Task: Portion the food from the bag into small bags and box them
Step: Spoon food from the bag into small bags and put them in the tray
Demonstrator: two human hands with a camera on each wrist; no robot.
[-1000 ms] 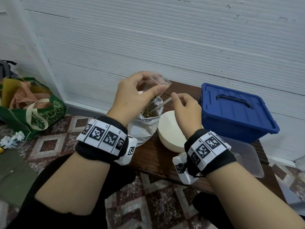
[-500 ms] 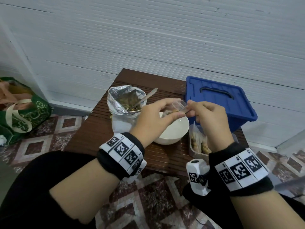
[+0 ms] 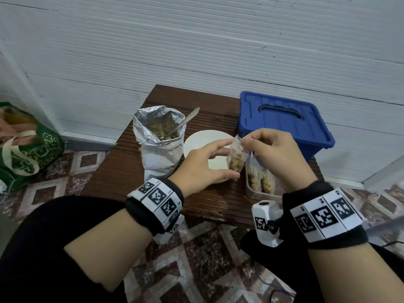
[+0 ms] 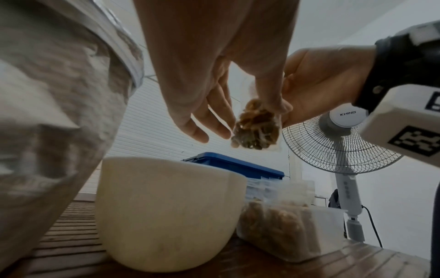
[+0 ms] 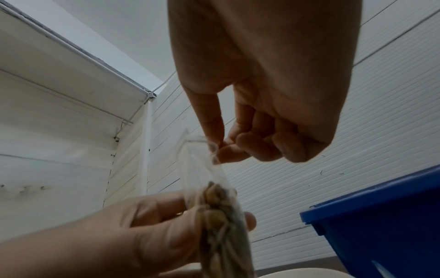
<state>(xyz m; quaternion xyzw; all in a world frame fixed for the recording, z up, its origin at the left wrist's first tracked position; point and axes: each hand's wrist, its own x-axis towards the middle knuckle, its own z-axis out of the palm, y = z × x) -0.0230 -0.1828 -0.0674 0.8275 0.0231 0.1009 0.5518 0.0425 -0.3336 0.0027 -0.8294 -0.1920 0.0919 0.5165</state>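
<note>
Two hands on small bag (image 3: 235,157) above bowl (image 3: 197,139): right hand (image 3: 277,156) pinching top, left hand (image 3: 204,165) fingers cupping bottom; loose seal risks spilling food.

One foil bag (image 3: 158,145), one spoon (image 3: 183,123), one bowl (image 3: 203,141), two boxes, one fan (image 4: 338,143)

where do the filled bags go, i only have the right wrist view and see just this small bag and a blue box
Observer: Others like that small bag already stand in a clear container, right of the white bowl and nearer the person than the blue box.
Operator: is the blue box open
Observer: No, the head view shows its lid on.
Operator: what does the scooping
Observer: A spoon stands in the open foil bag, left of the bowl.
</note>
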